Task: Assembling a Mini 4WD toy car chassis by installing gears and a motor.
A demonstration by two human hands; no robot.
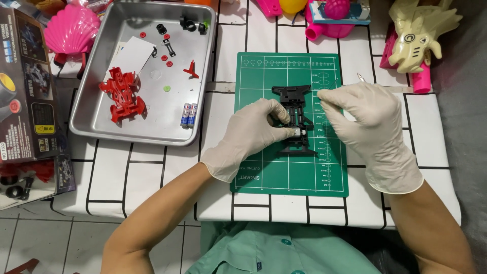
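1. The black toy-car chassis point(293, 119) lies flat near the middle of the green cutting mat point(264, 172): a thin open frame with a wide bar at its far end and a narrower one at its near end.
2. The left hand point(253, 134), gloved white, pinches a small silver-white part point(297, 131) against the chassis's left side.
3. The right hand point(362, 119) has its fingers closed on a thin tool point(360, 77), fingertips at the chassis's right edge.
4. Left of the mat, a metal tray point(91, 119) holds a red car body point(122, 94), two batteries point(188, 114) and small parts.
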